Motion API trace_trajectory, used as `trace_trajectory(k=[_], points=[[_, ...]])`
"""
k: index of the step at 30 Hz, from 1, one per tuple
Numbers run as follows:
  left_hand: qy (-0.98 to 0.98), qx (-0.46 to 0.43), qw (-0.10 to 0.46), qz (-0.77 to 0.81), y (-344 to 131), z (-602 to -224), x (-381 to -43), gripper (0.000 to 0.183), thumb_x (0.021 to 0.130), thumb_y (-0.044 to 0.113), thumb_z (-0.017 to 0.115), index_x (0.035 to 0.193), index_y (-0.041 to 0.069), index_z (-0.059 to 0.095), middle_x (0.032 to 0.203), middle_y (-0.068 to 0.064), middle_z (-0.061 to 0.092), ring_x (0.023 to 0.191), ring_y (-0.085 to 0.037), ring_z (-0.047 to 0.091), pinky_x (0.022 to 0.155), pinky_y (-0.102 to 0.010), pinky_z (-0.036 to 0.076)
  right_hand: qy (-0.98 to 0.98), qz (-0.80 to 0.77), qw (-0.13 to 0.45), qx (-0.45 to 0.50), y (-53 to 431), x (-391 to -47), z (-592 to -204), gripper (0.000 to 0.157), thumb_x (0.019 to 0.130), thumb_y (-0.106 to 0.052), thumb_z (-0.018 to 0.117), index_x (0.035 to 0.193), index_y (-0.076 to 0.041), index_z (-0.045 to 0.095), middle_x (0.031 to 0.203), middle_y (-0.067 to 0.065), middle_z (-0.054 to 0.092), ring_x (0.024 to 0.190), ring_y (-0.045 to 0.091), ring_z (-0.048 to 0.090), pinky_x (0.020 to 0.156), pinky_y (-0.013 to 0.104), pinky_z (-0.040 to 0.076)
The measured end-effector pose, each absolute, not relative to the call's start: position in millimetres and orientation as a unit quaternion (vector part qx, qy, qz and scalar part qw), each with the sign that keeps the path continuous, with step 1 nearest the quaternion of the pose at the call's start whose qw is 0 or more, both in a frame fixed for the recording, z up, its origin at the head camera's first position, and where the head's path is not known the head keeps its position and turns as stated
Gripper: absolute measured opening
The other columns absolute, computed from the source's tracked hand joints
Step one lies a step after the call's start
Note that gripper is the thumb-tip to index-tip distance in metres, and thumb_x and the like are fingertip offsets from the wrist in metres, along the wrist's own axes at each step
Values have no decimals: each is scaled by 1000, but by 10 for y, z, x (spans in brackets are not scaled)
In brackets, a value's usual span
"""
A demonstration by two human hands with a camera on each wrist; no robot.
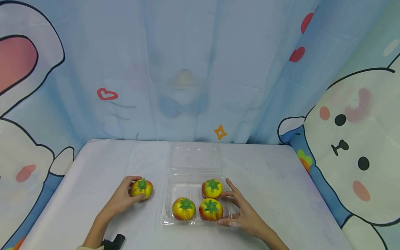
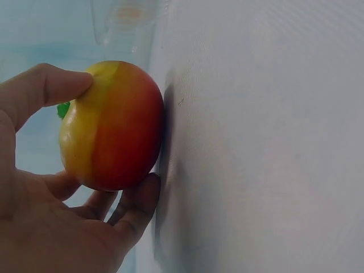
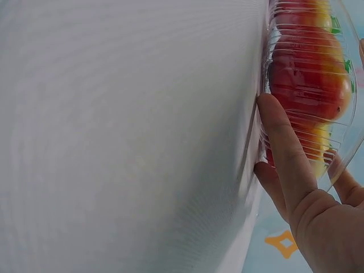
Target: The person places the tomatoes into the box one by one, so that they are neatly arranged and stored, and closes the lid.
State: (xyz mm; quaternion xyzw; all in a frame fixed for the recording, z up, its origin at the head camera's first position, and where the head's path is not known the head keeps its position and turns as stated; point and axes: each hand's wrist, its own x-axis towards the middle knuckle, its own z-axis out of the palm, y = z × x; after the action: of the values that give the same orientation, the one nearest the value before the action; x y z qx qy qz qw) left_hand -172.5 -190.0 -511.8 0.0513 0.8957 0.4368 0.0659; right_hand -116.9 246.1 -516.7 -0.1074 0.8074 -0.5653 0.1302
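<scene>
My left hand grips a red-and-yellow tomato with a green star-shaped leafy top. In the left wrist view the thumb lies over the top of this tomato and the fingers curl beneath it, close over the table. My right hand touches the right side of a clear plastic clamshell box, its fingers fairly straight and spread along the wall. Inside the box sit three similar tomatoes: one at front left, one at front right and one at back right.
The box's clear lid lies folded open toward the back of the white-covered table. Behind the table hangs a light blue curtain with cartoon prints. A black strap piece is at the left wrist.
</scene>
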Motion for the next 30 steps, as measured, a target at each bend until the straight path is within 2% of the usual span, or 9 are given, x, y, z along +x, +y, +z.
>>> trace_trajectory(k=[7,20,30], points=[[900,43,58,429,-1914,-5119,-1737,66,89,26,84,143,0,55,144,-21,56,123,-31,59,108,-49,52,810,-561,127,-112,2464,-1164,-5159,80,78,-22,96,145,-11,53,181,6,-5,149,62,37,86,34,67],[895,16,49,443,-1902,-5042,-1752,70,91,28,82,147,-1,50,147,-23,55,131,-39,57,114,-56,50,809,-562,128,-115,2466,-1155,-5141,79,79,-21,95,144,-8,53,181,8,-6,148,63,37,86,34,67],[875,13,46,481,-1737,-4841,-1721,71,92,27,82,148,1,50,149,-21,54,131,-35,57,114,-53,52,810,-561,123,-121,2458,-1154,-5133,75,80,-20,95,142,-8,54,181,8,-5,148,63,37,85,33,67]])
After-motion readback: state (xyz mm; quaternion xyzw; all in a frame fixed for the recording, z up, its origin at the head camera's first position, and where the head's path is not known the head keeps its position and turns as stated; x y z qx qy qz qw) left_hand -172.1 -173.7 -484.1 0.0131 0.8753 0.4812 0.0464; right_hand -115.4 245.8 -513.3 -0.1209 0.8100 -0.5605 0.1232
